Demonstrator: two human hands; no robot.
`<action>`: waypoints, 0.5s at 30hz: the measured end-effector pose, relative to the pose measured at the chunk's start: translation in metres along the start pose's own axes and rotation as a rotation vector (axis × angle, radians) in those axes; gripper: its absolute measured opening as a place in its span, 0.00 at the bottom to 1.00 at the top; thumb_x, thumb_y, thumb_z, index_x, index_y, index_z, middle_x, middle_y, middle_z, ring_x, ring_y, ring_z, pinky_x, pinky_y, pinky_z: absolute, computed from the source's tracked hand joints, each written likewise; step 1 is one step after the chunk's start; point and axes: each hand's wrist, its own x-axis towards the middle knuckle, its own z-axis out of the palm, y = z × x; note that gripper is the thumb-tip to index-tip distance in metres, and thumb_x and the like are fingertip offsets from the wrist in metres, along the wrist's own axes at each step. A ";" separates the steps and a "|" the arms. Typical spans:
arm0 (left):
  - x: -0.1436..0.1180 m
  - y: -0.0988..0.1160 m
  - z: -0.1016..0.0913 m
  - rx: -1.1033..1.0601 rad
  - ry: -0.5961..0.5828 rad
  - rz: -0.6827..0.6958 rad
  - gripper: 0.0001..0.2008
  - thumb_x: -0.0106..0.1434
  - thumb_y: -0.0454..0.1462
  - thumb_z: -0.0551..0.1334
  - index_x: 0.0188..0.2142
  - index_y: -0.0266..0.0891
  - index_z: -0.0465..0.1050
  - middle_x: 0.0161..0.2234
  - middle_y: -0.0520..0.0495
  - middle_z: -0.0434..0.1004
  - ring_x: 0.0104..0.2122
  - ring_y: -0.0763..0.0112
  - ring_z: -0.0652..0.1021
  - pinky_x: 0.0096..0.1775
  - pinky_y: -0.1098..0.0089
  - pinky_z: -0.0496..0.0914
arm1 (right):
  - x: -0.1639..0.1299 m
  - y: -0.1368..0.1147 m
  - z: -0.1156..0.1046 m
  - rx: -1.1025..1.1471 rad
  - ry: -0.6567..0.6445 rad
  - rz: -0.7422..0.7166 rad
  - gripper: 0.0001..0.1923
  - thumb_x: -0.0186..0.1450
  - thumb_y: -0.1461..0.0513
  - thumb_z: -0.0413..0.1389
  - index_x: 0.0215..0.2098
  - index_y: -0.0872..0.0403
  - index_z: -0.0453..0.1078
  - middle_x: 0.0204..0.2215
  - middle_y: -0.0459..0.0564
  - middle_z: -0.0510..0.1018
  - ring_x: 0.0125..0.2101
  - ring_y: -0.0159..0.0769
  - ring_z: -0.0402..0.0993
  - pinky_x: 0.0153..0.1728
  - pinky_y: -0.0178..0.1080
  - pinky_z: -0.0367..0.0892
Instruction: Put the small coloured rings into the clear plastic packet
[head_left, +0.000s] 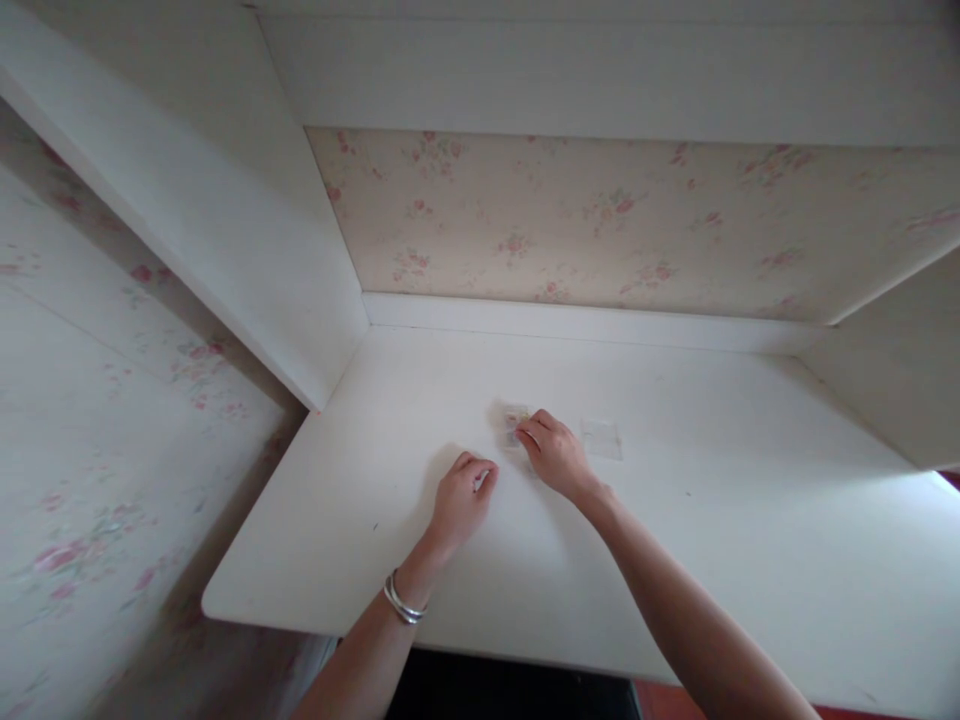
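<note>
A small clear plastic bag (513, 424) with something small inside lies on the white desk, its contents too small to name. My right hand (556, 455) is closed in a pinch at the bag's right edge, thumb and fingers on it. To the right of that hand, a second clear plastic bag (602, 439) lies flat on the desk and looks empty. My left hand (460, 500) is lower and to the left, apart from both bags. Its fingers are curled with thumb and forefinger tips together; anything between them is too small to make out. A silver bangle (403, 598) circles the left wrist.
The white desk (322, 540) has a rounded front left corner and a raised back strip (570, 319). White side panels (247, 200) flank it, with a white shelf (600, 75) above. Behind is floral wallpaper (525, 220). Tiny dark specks (376, 526) dot the top.
</note>
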 end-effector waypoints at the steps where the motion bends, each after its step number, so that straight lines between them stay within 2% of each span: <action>1: 0.000 0.000 0.000 0.002 0.002 0.003 0.11 0.65 0.40 0.54 0.36 0.40 0.74 0.33 0.49 0.71 0.32 0.74 0.72 0.35 0.73 0.67 | 0.002 0.000 0.001 -0.006 -0.006 -0.008 0.13 0.68 0.60 0.46 0.35 0.51 0.72 0.33 0.49 0.72 0.33 0.33 0.69 0.35 0.35 0.63; 4: 0.000 -0.001 0.000 0.016 -0.004 0.019 0.10 0.65 0.39 0.54 0.36 0.40 0.73 0.33 0.49 0.71 0.33 0.73 0.72 0.35 0.73 0.67 | 0.002 0.004 0.003 0.008 0.019 0.000 0.14 0.67 0.59 0.46 0.35 0.50 0.73 0.32 0.49 0.72 0.33 0.33 0.69 0.35 0.35 0.63; 8: 0.000 -0.003 0.000 0.046 -0.032 0.033 0.10 0.65 0.39 0.54 0.36 0.41 0.73 0.32 0.50 0.71 0.31 0.74 0.72 0.34 0.74 0.66 | -0.007 0.019 -0.003 0.095 0.157 0.087 0.15 0.67 0.57 0.46 0.37 0.52 0.74 0.32 0.50 0.72 0.31 0.33 0.69 0.33 0.35 0.63; 12: -0.001 -0.001 0.002 0.087 -0.051 0.048 0.11 0.65 0.39 0.53 0.36 0.41 0.73 0.34 0.50 0.71 0.32 0.75 0.72 0.35 0.75 0.67 | -0.026 0.041 -0.010 0.147 0.249 0.185 0.15 0.66 0.55 0.48 0.34 0.53 0.74 0.30 0.49 0.72 0.29 0.32 0.68 0.31 0.35 0.62; 15: -0.005 0.008 0.006 0.154 -0.054 0.062 0.11 0.66 0.39 0.52 0.36 0.41 0.73 0.35 0.50 0.72 0.33 0.75 0.73 0.35 0.75 0.67 | -0.046 0.050 -0.010 0.182 0.262 0.244 0.15 0.66 0.55 0.49 0.34 0.54 0.74 0.29 0.49 0.72 0.29 0.32 0.67 0.31 0.35 0.62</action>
